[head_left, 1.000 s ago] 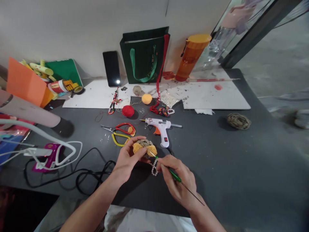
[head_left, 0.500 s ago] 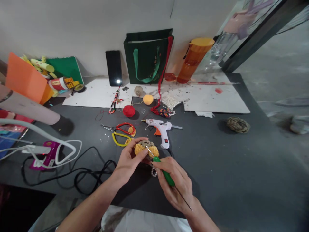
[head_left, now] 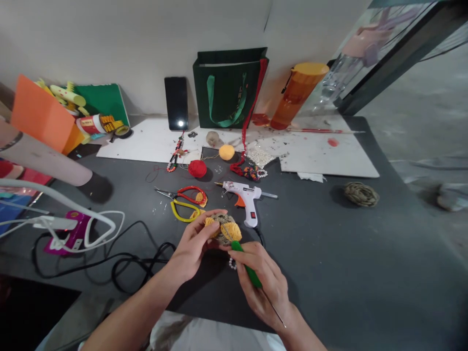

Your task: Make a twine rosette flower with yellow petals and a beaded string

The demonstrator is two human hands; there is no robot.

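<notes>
My left hand (head_left: 193,243) is closed around a small round crocheted piece (head_left: 224,237) of grey-brown yarn with yellow knitted parts (head_left: 231,231) on it. My left thumb presses on its top. In my right hand (head_left: 261,278) is a crochet hook with a green handle (head_left: 252,276), fingers wrapped round it. One thin metal end lies against the yellow part; the other sticks out below my palm. A loop of silvery beads (head_left: 233,263) hangs under the piece. Just beyond my hands lie scissors (head_left: 183,204) with red and yellow handles and a white glue gun (head_left: 248,197).
A red yarn ball (head_left: 197,168), a yellow ball (head_left: 226,152) and a beaded strap (head_left: 175,155) lie farther back. Behind them stand a phone (head_left: 177,103), a green paper bag (head_left: 228,90) and an orange bottle (head_left: 300,95). Black cable (head_left: 126,273) runs at left; a grey-brown yarn bundle (head_left: 361,194) sits right.
My left thumb has shifted left on the crocheted piece, uncovering more of its grey-brown middle. The yellow parts sit at a different angle. The hook has moved slightly with my right hand.
</notes>
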